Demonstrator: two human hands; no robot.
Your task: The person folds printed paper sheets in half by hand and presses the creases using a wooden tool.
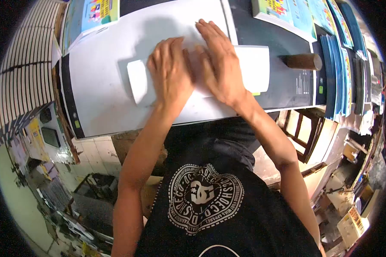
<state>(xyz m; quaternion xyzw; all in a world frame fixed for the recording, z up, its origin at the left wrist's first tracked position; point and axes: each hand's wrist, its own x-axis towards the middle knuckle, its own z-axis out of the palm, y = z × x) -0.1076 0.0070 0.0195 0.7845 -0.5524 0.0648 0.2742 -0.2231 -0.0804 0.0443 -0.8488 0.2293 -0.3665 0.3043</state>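
Observation:
A white folded sheet or cover (255, 68) lies crosswise on a larger white sheet (98, 85) on the worktable. My left hand (171, 73) rests on the left half of the folded piece, palm down, fingers close together and slightly bent. Beside it, my right hand (222, 64) lies on the right half with fingers stretched out and thumb apart. The folded piece sticks out on both sides of the hands; its middle is hidden beneath them. A small green mark shows at its lower right edge. Neither hand visibly grips anything.
A brown cylindrical block (304, 62) lies to the right on the dark board (283, 96). Stacks of colourful printed books stand at back left (92, 19) and back right (287, 17). More blue-edged booklets (334, 77) are piled along the right edge.

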